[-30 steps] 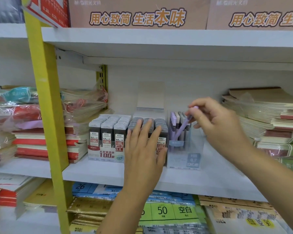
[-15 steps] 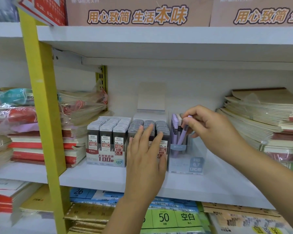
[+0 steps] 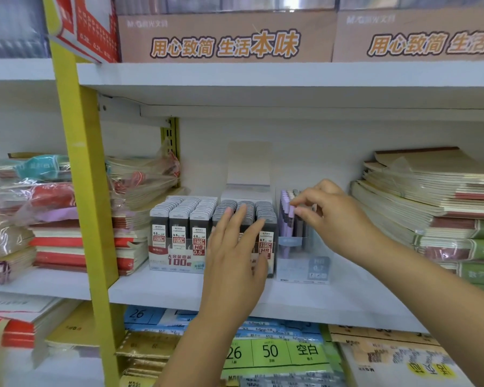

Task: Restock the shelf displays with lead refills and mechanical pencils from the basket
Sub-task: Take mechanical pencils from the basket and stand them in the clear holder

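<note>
Your left hand (image 3: 235, 258) hides most of the front of the 0.7 lead refills (image 3: 266, 219). Only the right-hand label and the grey caps above your fingertips show. The hand is flat, its fingers straight and spread. You cannot tell from here whether the palm presses the packs or only hangs just before them.

Your right hand (image 3: 336, 216) covers the right side of the clear display box (image 3: 305, 269), so the pencils there are hidden. Its fingers are curled, and thumb and forefinger pinch the top end of one purple mechanical pencil (image 3: 290, 219). The contact is small and a little blurred.

That pencil stands in the box among other purple and grey ones. Its long axis is near upright, top end up under your fingertips. The lower end sinks behind the box's pale label and cannot be made out.

The box sits on the white shelf (image 3: 157, 289), touching the right side of the 0.7 refills. The 0.5 lead refills (image 3: 179, 216) stand just left of those, in full view. Stacked notebooks (image 3: 430, 196) on the right are cut off by the frame's edge.
</note>
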The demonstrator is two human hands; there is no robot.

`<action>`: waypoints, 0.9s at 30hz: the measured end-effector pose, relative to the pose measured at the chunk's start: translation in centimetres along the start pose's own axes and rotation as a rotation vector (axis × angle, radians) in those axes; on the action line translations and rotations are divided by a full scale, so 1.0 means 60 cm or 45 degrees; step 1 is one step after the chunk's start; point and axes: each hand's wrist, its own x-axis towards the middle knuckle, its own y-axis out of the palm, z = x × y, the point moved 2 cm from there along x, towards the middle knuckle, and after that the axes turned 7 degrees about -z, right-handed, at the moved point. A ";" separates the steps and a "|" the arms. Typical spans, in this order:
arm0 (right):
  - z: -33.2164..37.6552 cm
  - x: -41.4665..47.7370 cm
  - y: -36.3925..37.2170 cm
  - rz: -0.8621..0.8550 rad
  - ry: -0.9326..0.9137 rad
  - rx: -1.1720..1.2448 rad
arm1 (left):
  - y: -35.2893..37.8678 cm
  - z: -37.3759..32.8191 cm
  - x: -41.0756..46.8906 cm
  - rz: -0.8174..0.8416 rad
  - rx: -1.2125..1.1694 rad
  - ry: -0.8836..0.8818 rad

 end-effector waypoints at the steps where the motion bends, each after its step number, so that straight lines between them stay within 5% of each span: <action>1: 0.002 -0.012 -0.006 -0.020 0.007 0.022 | -0.009 -0.003 -0.007 -0.026 -0.015 0.009; 5: 0.009 -0.123 -0.024 -0.249 0.083 0.377 | -0.050 -0.007 -0.078 -0.070 -0.069 0.069; 9: -0.003 -0.275 0.028 -0.057 0.253 0.455 | -0.057 0.040 -0.226 0.377 0.054 0.270; 13: -0.046 -0.445 0.137 0.313 0.564 0.345 | -0.034 0.119 -0.430 1.101 0.088 -0.121; 16: -0.084 -0.582 0.237 0.537 0.791 0.259 | -0.008 0.170 -0.579 1.415 0.063 -0.400; 22: -0.125 -0.798 0.409 1.083 1.184 0.211 | 0.051 0.215 -0.764 1.627 -0.024 -0.961; 27: -0.133 -0.875 0.466 0.993 1.386 0.047 | 0.092 0.227 -0.831 1.657 -0.049 -1.160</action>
